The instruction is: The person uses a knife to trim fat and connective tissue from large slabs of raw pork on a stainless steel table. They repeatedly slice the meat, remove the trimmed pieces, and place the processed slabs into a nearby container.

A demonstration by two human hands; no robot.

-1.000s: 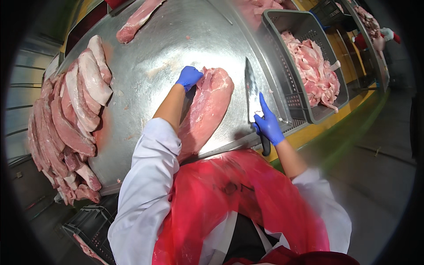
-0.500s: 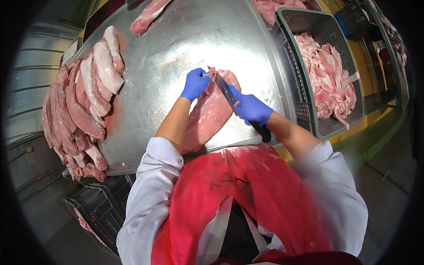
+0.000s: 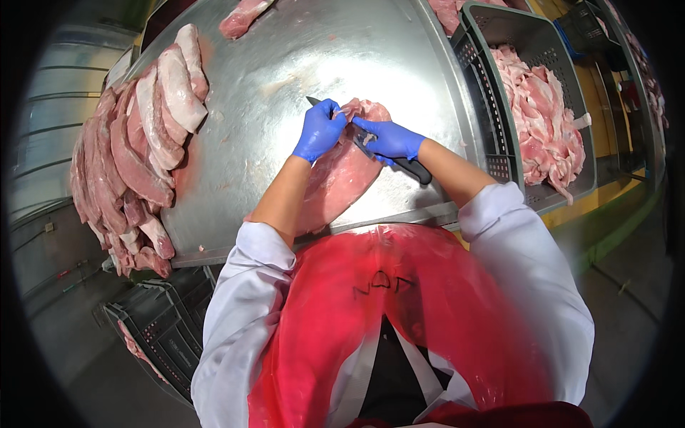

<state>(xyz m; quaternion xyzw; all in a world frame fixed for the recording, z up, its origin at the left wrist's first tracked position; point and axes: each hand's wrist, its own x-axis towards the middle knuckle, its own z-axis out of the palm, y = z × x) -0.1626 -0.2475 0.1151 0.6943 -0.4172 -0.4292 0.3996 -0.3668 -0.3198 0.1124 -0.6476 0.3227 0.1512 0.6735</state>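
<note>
A long pink piece of meat lies on the steel table in front of me, its near end by the table's edge. My left hand, in a blue glove, is closed on a flap at the far end of this piece. In my right hand, also gloved in blue, is a knife with a black handle. Its blade crosses the meat's far end and passes behind my left fingers, where the dark tip shows beyond them. Both hands are close together, and part of the blade is hidden.
Several long strips of meat are piled at the left of the steel table. Another meat piece lies at the far edge. On the right stands a grey crate of pale trimmings. A dark crate sits below, at lower left.
My right hand has come closer to my left. The knife has slid up and left, its tip now showing past my left hand. The whole view has shifted slightly.
</note>
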